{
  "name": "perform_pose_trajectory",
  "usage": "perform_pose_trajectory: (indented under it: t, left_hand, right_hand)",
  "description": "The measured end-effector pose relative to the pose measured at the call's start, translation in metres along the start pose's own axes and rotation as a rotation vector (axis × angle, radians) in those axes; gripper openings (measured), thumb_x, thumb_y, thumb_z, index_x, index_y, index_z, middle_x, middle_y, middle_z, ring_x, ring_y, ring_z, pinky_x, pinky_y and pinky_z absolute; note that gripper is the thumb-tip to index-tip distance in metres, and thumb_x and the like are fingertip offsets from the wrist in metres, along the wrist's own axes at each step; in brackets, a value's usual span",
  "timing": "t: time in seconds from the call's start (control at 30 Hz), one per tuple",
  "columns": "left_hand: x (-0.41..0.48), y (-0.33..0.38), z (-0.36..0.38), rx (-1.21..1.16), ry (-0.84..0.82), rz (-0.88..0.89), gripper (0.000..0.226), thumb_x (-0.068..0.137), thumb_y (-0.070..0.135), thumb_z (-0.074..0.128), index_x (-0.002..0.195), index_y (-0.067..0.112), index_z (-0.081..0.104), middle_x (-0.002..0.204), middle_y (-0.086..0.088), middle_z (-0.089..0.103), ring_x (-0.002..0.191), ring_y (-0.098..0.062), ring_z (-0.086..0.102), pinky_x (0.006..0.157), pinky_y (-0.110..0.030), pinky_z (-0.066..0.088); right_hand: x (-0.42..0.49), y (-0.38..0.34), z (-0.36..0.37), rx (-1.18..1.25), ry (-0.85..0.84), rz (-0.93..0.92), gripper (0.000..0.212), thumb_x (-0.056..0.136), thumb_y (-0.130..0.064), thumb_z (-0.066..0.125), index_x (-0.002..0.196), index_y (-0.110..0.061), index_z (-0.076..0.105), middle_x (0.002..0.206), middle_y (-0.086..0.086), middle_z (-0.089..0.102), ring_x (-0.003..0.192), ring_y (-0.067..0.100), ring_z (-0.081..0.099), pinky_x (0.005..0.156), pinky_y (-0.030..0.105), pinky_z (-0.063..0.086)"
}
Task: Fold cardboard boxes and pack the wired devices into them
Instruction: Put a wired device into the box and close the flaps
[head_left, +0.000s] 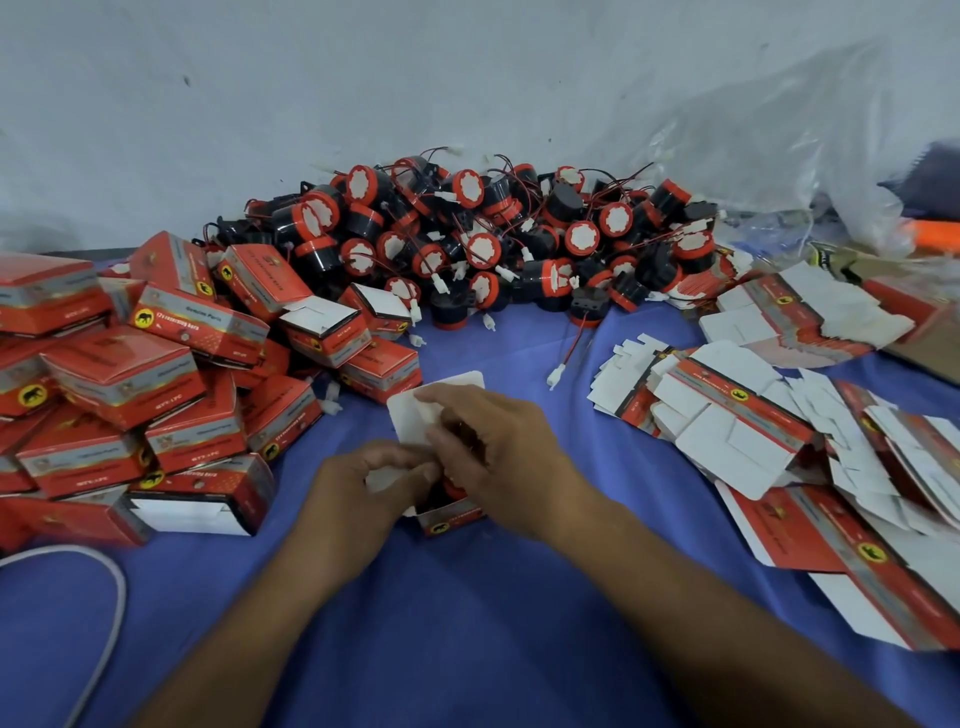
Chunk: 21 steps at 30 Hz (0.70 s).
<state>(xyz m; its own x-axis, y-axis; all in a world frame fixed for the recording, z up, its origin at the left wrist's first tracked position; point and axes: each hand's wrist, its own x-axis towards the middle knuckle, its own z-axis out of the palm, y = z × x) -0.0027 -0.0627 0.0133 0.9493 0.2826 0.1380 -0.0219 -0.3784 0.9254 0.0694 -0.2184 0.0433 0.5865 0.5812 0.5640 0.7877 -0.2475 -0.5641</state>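
Observation:
A small red cardboard box (451, 521) stands on the blue cloth in the middle, its white lid flap (410, 415) raised behind it. A red and black wired device sits inside, mostly hidden by my fingers. My left hand (358, 483) pinches a white side flap of the box. My right hand (498, 447) curls over the open top and holds the lid flap. A heap of red and black wired devices (483, 239) lies at the back against the wall.
Packed red boxes (135, 374) pile up on the left. Flat unfolded box blanks (769, 426) spread across the right. A loose device wire with a white plug (563, 358) lies between. A grey cable (104, 623) curves at bottom left. Clear plastic bags (810, 156) sit back right.

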Motion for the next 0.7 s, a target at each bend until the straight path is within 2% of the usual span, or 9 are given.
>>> perform_pose_trajectory:
  t: [0.1, 0.2, 0.3, 0.37, 0.43, 0.53, 0.63, 0.7]
  left_hand:
    - [0.0, -0.003, 0.003, -0.082, 0.058, -0.026, 0.015, 0.088, 0.01, 0.071, 0.08, 0.021, 0.076, 0.094, 0.006, 0.073, 0.082, -0.01, 0.07, 0.069, -0.015, 0.052]
    - [0.0, -0.007, 0.009, -0.006, 0.161, -0.012, 0.016, 0.086, 0.02, 0.075, 0.077, 0.033, 0.073, 0.102, 0.01, 0.065, 0.09, -0.003, 0.064, 0.075, -0.016, 0.049]
    - [-0.002, -0.008, 0.011, 0.078, 0.249, 0.024, 0.021, 0.084, 0.026, 0.076, 0.089, 0.041, 0.062, 0.106, 0.011, 0.06, 0.094, -0.002, 0.06, 0.076, -0.019, 0.046]
    - [-0.002, -0.008, 0.012, 0.005, 0.294, 0.003, 0.038, 0.082, 0.016, 0.078, 0.098, 0.041, 0.053, 0.106, 0.011, 0.059, 0.089, -0.003, 0.061, 0.072, -0.023, 0.05]
    - [-0.002, -0.006, 0.011, -0.104, 0.354, -0.008, 0.045, 0.082, 0.009, 0.077, 0.102, 0.04, 0.051, 0.103, 0.012, 0.058, 0.083, 0.003, 0.061, 0.068, -0.02, 0.051]
    - [-0.005, -0.006, 0.01, -0.259, 0.39, 0.015, 0.043, 0.082, 0.004, 0.075, 0.104, 0.032, 0.052, 0.1, 0.007, 0.059, 0.079, 0.003, 0.063, 0.067, -0.016, 0.053]
    - [-0.009, -0.007, 0.011, -0.296, 0.347, 0.065, 0.042, 0.081, -0.001, 0.074, 0.104, 0.026, 0.053, 0.1, 0.003, 0.06, 0.08, -0.001, 0.065, 0.066, -0.012, 0.052]
    - [-0.009, -0.006, 0.013, -0.291, 0.338, 0.07, 0.04, 0.082, -0.001, 0.074, 0.103, 0.026, 0.054, 0.097, 0.002, 0.062, 0.082, -0.007, 0.068, 0.068, -0.015, 0.053]
  right_hand:
    - [-0.003, 0.007, 0.001, 0.008, -0.033, 0.093, 0.027, 0.096, -0.011, 0.063, 0.123, -0.005, 0.063, 0.086, 0.005, 0.068, 0.073, 0.02, 0.063, 0.07, 0.036, 0.054]
    - [-0.003, 0.012, 0.0, -0.033, -0.072, 0.131, 0.028, 0.096, -0.018, 0.066, 0.12, -0.006, 0.062, 0.097, 0.009, 0.073, 0.085, 0.029, 0.068, 0.076, 0.044, 0.055]
    - [-0.004, 0.011, 0.003, -0.095, -0.128, 0.108, 0.024, 0.096, -0.02, 0.065, 0.116, -0.008, 0.065, 0.102, 0.008, 0.072, 0.091, 0.032, 0.066, 0.077, 0.047, 0.053]
    - [-0.003, 0.009, 0.006, -0.121, -0.191, 0.104, 0.02, 0.097, -0.02, 0.061, 0.115, -0.011, 0.067, 0.103, 0.007, 0.07, 0.095, 0.031, 0.062, 0.078, 0.047, 0.051]
    - [-0.002, 0.008, 0.008, -0.123, -0.243, 0.089, 0.021, 0.099, -0.018, 0.059, 0.115, -0.012, 0.071, 0.105, 0.008, 0.067, 0.101, 0.029, 0.058, 0.082, 0.047, 0.049]
    - [-0.003, 0.007, 0.012, -0.118, -0.243, 0.07, 0.023, 0.1, -0.017, 0.058, 0.116, -0.01, 0.074, 0.102, 0.008, 0.06, 0.105, 0.025, 0.05, 0.084, 0.044, 0.047]
    - [-0.003, 0.008, 0.012, -0.155, -0.268, 0.071, 0.024, 0.101, -0.017, 0.056, 0.116, -0.01, 0.074, 0.1, 0.008, 0.059, 0.103, 0.024, 0.049, 0.085, 0.04, 0.046]
    - [-0.003, 0.008, 0.013, -0.175, -0.258, 0.075, 0.022, 0.1, -0.019, 0.056, 0.112, -0.012, 0.072, 0.099, 0.005, 0.062, 0.1, 0.022, 0.051, 0.085, 0.038, 0.046]
